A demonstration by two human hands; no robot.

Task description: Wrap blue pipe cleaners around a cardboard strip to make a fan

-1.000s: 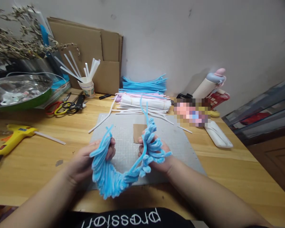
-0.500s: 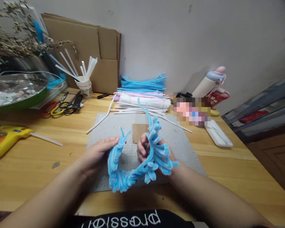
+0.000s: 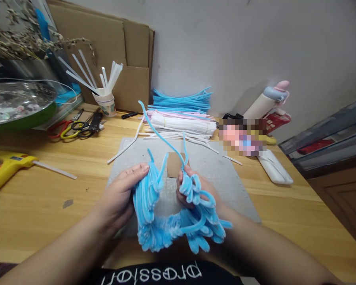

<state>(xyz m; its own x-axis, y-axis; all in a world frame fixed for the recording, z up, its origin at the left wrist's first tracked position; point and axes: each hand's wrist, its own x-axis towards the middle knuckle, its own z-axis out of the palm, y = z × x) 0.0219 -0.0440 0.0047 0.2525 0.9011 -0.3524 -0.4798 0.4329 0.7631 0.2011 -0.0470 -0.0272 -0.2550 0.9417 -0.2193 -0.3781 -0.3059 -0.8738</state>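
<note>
Blue looped strip: this fuzzy piece [image 3: 154, 235] is held between two hands, in front of the near edge of the grey mat [image 3: 225, 186], and it seems not to rest on it.
What could go wrong: the middle hangs down without support, so I think the close loops may twist or slide together if the hands pull unevenly. On the right side, loops may open if the thumb becomes loose.
Loose stem: one long blue stem [image 3: 158, 134] rises freely from the right end; by my judgement it could catch in other loops, because its tip is not controlled.
Look of the strip: soft, light blue, bent like a letter U; on the left the loops lie flat and tight, on the right they spread like petals, and short ends stick out.
Left hand: the left hand [image 3: 118, 198] is closed around the left end, fingers outside.
Right hand: the right hand [image 3: 206, 184] grips the right end, with the thumb near the loose stem's base; some fingers are hidden.
Cardboard square: a small brown piece [image 3: 175, 166] lies on the mat, behind the strip.
Back of table: bundles of blue stems [image 3: 180, 101] and white stems [image 3: 180, 126] lie near the wall.
</note>
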